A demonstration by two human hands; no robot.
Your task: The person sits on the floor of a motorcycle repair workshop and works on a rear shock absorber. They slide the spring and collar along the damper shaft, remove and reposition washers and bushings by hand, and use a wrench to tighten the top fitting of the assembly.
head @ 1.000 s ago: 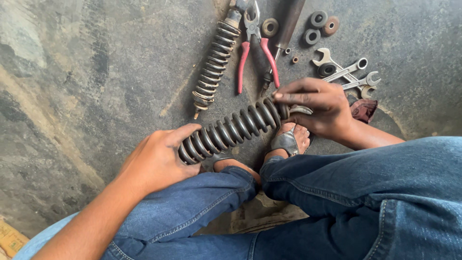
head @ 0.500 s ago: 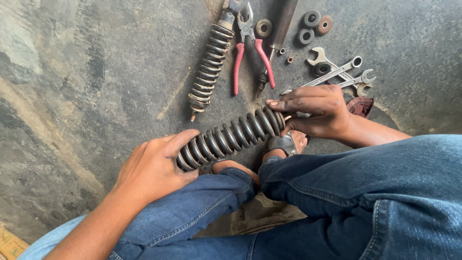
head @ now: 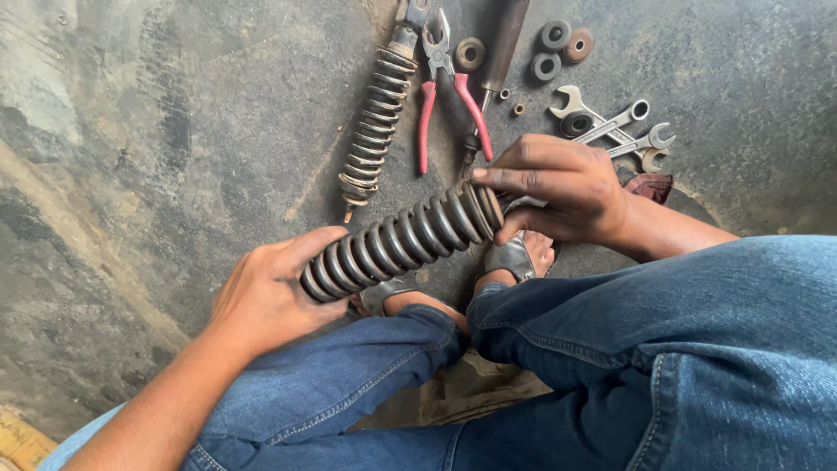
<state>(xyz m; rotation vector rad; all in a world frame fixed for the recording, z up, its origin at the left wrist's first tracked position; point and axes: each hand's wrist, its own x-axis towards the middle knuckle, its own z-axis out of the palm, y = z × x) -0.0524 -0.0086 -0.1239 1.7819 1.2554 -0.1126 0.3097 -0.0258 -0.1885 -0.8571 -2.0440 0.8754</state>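
Steel, dark heavy coil spring (head: 403,241) held by left hand (head: 270,292) and right hand (head: 558,187); greasy coils could slip onto sandalled feet (head: 514,257) below.

I see a bare grey concrete floor (head: 157,131), stained dark and streaked with paler scuffs. Daylight looks soft and even. At the lower left corner sits something yellowish (head: 22,440), possibly cardboard.
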